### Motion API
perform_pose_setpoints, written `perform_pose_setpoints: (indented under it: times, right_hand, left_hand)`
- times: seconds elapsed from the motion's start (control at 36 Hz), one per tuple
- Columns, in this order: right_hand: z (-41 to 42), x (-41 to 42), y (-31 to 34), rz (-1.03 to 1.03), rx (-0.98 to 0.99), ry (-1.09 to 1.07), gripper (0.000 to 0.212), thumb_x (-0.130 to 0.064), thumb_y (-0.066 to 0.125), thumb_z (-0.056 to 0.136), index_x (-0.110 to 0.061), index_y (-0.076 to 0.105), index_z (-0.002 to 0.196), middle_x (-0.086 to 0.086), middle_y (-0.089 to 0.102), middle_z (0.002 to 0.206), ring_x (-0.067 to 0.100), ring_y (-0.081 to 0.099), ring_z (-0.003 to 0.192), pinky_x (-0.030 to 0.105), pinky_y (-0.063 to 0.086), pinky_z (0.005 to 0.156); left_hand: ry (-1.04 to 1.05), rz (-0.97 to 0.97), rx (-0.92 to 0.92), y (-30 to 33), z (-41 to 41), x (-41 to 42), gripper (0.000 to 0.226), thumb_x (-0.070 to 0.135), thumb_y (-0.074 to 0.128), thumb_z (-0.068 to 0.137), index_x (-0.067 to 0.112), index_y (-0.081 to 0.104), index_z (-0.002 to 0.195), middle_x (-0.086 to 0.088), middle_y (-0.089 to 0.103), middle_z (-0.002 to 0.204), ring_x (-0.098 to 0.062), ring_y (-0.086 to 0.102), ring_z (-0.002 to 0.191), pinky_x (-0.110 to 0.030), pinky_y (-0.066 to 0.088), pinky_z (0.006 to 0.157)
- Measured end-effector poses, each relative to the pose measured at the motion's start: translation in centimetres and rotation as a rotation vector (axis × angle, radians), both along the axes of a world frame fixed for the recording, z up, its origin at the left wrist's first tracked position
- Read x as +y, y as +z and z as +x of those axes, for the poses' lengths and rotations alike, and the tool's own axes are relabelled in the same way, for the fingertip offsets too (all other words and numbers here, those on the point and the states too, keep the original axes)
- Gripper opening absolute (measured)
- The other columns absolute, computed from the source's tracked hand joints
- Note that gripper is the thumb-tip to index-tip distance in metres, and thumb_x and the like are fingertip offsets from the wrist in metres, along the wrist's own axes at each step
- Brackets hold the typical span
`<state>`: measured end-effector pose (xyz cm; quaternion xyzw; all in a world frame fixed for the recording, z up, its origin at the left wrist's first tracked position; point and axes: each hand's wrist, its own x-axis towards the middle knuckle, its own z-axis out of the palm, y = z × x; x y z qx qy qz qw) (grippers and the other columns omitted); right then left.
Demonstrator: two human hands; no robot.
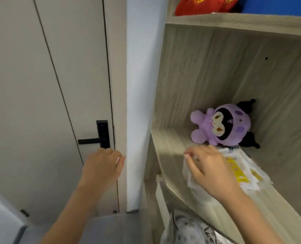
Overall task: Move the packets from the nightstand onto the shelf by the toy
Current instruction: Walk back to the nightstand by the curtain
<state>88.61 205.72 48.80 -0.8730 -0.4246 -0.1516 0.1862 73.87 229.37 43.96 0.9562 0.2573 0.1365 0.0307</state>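
On the shelf [170, 140], near its back corner: purple toy [221, 126], white-and-yellow packets [243, 171] just beside. Right hand [209, 170] resting on packets, fingers loosely bent. Left hand [102, 166] loosely curled, holding nothing.

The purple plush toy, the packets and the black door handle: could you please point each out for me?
purple plush toy [221, 125], head view, on its face.
packets [243, 171], head view, on the yellow print of the top packet.
black door handle [89, 141], head view, on the lever.
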Motion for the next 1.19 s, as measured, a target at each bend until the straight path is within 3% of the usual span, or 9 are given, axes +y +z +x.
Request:
perform_pose_setpoints:
  times: [0.11,0.22,0.42,0.5,0.58,0.69,0.75,1.0,1.19]
  right_hand:
    - [-5.2,8.0,-0.5,-0.133,-0.039,0.154,0.038,-0.044,0.033,0.091,-0.025,0.066,0.089,-0.007,0.067,0.083,0.02,0.059,0.078,0.035,0.051,0.069]
    - [-10.9,16.3,-1.2,-0.228,-0.058,0.309,0.047,-0.045,0.024,0.092,-0.026,0.067,0.093,-0.007,0.067,0.085,0.018,0.057,0.079,0.031,0.049,0.068]
    - [-24.7,31.7,-3.0,-0.251,-0.074,0.683,0.041,-0.044,0.029,0.09,-0.026,0.066,0.089,-0.006,0.067,0.084,0.021,0.059,0.079,0.038,0.051,0.072]
    - [-32.5,37.5,-3.2,-0.247,-0.122,0.827,0.036,-0.04,0.035,0.088,-0.026,0.068,0.079,-0.005,0.066,0.074,0.023,0.059,0.07,0.039,0.052,0.06]
    - [-40.6,41.7,-3.3,-0.241,-0.144,0.985,0.034,-0.037,0.04,0.084,-0.024,0.071,0.079,-0.004,0.068,0.073,0.024,0.062,0.068,0.037,0.051,0.054]
    - [-51.4,44.7,-3.3,-0.351,-0.131,1.287,0.03,-0.037,0.044,0.094,-0.027,0.061,0.117,-0.005,0.066,0.111,0.021,0.057,0.104,0.034,0.047,0.086]
    - [-56.5,45.7,-3.7,-0.362,-0.148,1.448,0.035,-0.04,0.043,0.095,-0.029,0.054,0.126,-0.007,0.061,0.12,0.019,0.052,0.111,0.032,0.042,0.093]
    - [-77.7,42.1,-4.5,-0.391,-0.206,2.103,0.037,-0.047,0.043,0.093,-0.036,0.048,0.127,-0.015,0.059,0.116,0.012,0.048,0.112,0.027,0.039,0.09]
    - [-88.8,37.3,-4.1,-0.554,-0.285,2.54,0.038,-0.043,0.041,0.095,-0.034,0.043,0.132,-0.012,0.058,0.118,0.011,0.052,0.112,0.027,0.041,0.084]
  left_hand:
    - [0.213,0.034,0.049,-1.5,-7.0,5.2,0.021,0.028,0.063,0.085,0.017,0.07,0.069,-0.001,0.064,0.064,-0.025,0.061,0.06,-0.033,0.047,0.055]
    - [0.351,0.07,0.049,-3.0,-15.4,10.5,0.039,0.034,0.037,0.077,0.017,0.067,0.058,-0.004,0.061,0.057,-0.029,0.061,0.053,-0.033,0.048,0.052]
    - [0.648,0.063,0.135,-3.1,-34.4,17.0,0.041,0.034,0.036,0.074,0.017,0.069,0.058,-0.002,0.063,0.055,-0.027,0.062,0.051,-0.031,0.048,0.048]
    - [0.835,-0.007,0.217,-2.9,-42.9,17.6,0.043,0.039,0.036,0.08,0.021,0.074,0.07,-0.001,0.068,0.063,-0.025,0.065,0.06,-0.034,0.05,0.055]
    - [1.039,-0.14,0.275,-2.4,-50.5,16.5,0.037,0.042,0.035,0.096,0.027,0.063,0.116,0.002,0.068,0.109,-0.021,0.061,0.105,-0.035,0.044,0.086]
    - [1.28,-0.203,0.263,-2.5,-59.4,13.2,0.042,0.045,0.031,0.099,0.028,0.051,0.131,0.006,0.06,0.125,-0.018,0.053,0.117,-0.032,0.039,0.095]
    - [1.411,-0.236,0.245,-3.1,-63.3,11.2,0.042,0.045,0.031,0.099,0.028,0.05,0.133,0.006,0.06,0.126,-0.018,0.053,0.117,-0.031,0.038,0.094]
    - [1.973,-0.36,0.148,-5.2,-74.7,-0.6,0.039,0.044,0.034,0.099,0.03,0.05,0.132,0.008,0.063,0.119,-0.016,0.055,0.111,-0.029,0.04,0.088]
    - [2.401,-0.405,0.062,-5.2,-79.8,-7.3,0.039,0.041,0.035,0.099,0.028,0.05,0.132,0.007,0.063,0.12,-0.017,0.054,0.113,-0.03,0.041,0.09]
